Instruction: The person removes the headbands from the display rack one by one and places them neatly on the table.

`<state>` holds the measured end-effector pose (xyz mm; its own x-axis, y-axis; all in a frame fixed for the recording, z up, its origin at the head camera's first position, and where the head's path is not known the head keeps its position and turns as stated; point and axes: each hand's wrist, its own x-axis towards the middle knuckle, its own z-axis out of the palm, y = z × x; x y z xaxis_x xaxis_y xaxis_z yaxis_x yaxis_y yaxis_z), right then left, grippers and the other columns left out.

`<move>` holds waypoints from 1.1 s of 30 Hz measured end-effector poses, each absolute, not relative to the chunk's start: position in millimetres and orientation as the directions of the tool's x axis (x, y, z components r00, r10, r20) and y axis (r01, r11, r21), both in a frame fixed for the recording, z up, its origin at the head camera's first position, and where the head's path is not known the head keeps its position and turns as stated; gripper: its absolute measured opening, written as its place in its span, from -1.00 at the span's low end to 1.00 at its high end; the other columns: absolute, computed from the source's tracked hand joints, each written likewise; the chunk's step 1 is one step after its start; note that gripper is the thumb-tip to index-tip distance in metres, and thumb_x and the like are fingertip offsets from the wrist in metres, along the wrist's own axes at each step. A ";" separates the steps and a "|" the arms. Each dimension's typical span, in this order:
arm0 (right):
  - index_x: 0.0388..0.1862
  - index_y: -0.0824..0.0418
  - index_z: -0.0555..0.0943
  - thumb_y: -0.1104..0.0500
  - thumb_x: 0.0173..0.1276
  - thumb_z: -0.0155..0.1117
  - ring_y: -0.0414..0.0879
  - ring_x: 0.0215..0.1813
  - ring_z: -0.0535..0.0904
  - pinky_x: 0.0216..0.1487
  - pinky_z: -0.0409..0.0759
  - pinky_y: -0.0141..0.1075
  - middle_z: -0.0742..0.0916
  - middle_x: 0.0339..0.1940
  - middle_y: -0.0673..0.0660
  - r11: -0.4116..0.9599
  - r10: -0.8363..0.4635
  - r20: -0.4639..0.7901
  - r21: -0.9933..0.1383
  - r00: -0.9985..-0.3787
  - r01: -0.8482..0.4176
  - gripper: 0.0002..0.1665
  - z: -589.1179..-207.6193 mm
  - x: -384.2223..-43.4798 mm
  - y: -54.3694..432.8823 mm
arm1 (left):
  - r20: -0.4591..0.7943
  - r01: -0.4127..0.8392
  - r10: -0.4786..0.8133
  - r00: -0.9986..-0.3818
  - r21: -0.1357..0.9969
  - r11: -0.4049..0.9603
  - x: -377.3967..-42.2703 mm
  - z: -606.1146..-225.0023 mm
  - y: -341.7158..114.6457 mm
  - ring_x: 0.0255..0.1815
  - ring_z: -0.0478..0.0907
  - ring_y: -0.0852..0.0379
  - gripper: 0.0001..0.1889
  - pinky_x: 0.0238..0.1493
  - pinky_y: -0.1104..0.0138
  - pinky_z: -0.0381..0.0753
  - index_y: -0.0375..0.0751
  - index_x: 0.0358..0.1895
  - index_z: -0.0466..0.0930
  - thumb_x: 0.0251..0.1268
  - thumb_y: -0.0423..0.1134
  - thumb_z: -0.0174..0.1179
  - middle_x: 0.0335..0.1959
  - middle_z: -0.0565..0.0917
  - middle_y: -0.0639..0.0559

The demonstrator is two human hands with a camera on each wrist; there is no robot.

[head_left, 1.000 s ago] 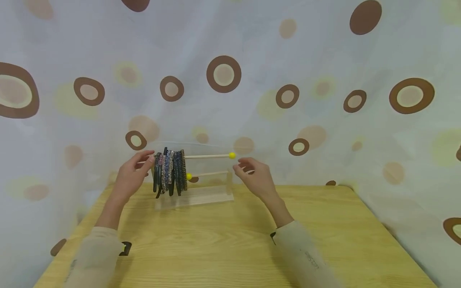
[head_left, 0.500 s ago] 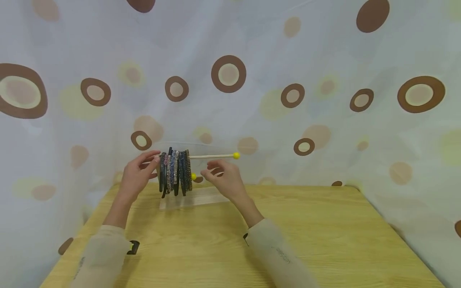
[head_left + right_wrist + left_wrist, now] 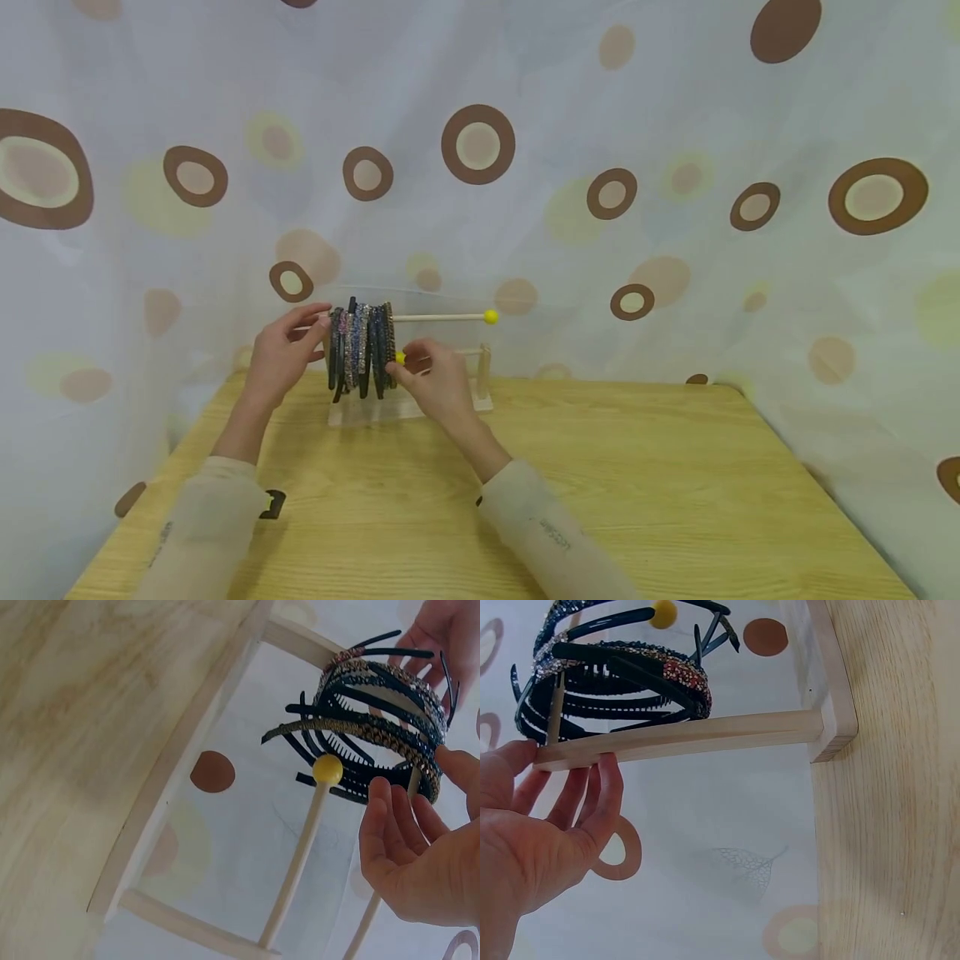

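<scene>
Several dark headbands (image 3: 362,350), some glittering with beads or rhinestones, hang bunched on the upper rod (image 3: 442,317) of a wooden stand (image 3: 705,736). My left hand (image 3: 281,358) pinches the stand's left post near its top, thumb on one side and fingers on the other. At the bunch's right side is my right hand (image 3: 438,383), its fingers loosely curved. In the right wrist view, its thumb meets the edge of the outermost headband (image 3: 352,729), covered in gold beads, and its fingertips are close by the band and rod.
A yellow ball (image 3: 491,317) caps the upper rod's right end. Another yellow ball (image 3: 327,770) tips the lower rod, which points left from the right post (image 3: 483,371). The stand's base rests on the wooden table (image 3: 600,483), near a patterned curtain (image 3: 540,208).
My right hand has moved left from beside the upper rod's ball to the outermost headband. The left hand stays at the left post. The view has shifted slightly.
</scene>
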<state>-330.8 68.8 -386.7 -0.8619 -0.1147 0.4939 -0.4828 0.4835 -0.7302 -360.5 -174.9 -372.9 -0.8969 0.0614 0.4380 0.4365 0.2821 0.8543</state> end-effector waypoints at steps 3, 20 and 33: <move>-0.09 0.31 0.67 0.10 0.27 0.57 -0.13 -0.25 0.68 -0.24 0.66 -0.37 0.75 -0.23 0.11 0.477 -0.113 0.490 -0.737 -0.865 -0.479 -0.62 -389.8 -329.4 65.1 | 0.442 0.440 0.060 -0.895 0.852 0.285 -361.5 -373.2 -175.1 0.16 0.56 -0.20 -0.47 -0.09 0.15 0.71 -0.17 0.45 0.45 0.58 0.01 0.11 0.27 0.51 -0.29; -0.12 0.29 0.69 0.26 0.34 0.48 -0.16 -0.23 0.67 -0.18 0.65 -0.40 0.75 -0.27 0.04 0.483 -0.084 0.496 -0.738 -0.864 -0.471 -0.80 -395.8 -328.1 61.7 | 0.423 0.420 0.057 -0.905 0.860 0.289 -359.1 -369.9 -173.8 0.19 0.55 -0.20 -0.45 -0.07 0.20 0.70 -0.18 0.44 0.46 0.56 0.05 0.13 0.28 0.51 -0.28; -0.21 0.30 0.71 0.34 0.29 0.48 -0.16 -0.32 0.67 -0.23 0.66 -0.41 0.77 -0.32 0.07 0.485 -0.043 0.548 -0.720 -0.836 -0.497 -0.87 -382.7 -326.3 69.9 | 0.423 0.417 0.046 -0.905 0.862 0.289 -360.4 -372.7 -173.5 0.18 0.56 -0.19 -0.45 -0.07 0.17 0.71 -0.17 0.44 0.47 0.56 0.05 0.14 0.28 0.51 -0.26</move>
<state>-326.3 69.9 -382.7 -0.8355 -0.0427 0.5478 -0.4967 0.4850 -0.7198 -360.4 -173.5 -372.7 -0.9049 0.0456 0.4231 0.4174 0.2886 0.8617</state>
